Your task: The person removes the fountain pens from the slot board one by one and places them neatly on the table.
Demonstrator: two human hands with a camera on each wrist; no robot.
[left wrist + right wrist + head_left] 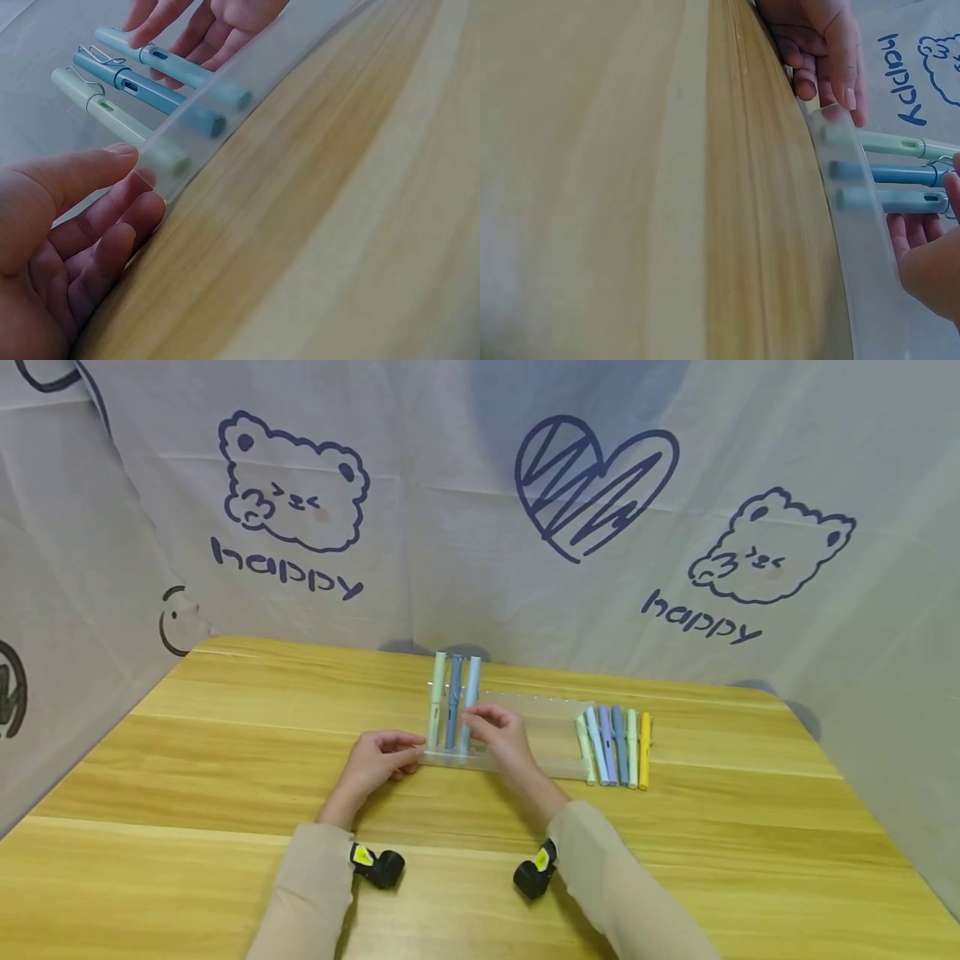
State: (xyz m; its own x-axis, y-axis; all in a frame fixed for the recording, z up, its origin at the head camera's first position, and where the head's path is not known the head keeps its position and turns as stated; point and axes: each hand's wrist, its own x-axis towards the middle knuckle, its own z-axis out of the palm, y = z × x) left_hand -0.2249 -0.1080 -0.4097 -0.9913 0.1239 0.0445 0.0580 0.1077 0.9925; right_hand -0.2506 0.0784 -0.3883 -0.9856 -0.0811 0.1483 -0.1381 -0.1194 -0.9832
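A clear plastic pen stand (543, 735) rests on the table, with three capped pens leaning in its left part. These are a pale green pen (437, 693), a dark blue pen (453, 710) and a light blue pen (473, 675), their lower ends behind the stand's front lip (866, 270). My left hand (381, 762) pinches the stand's left front corner between thumb and fingers, as the left wrist view shows. With thumb and fingers my right hand (504, 743) holds the light blue pen (184, 67) around its middle; part of that grip is hidden in the head view.
Several more pens lie side by side at the stand's right end, among them a purple pen (607, 743) and a yellow pen (644, 752). Behind the wooden table (225, 727) hangs a pale cloth (442, 527) with drawings.
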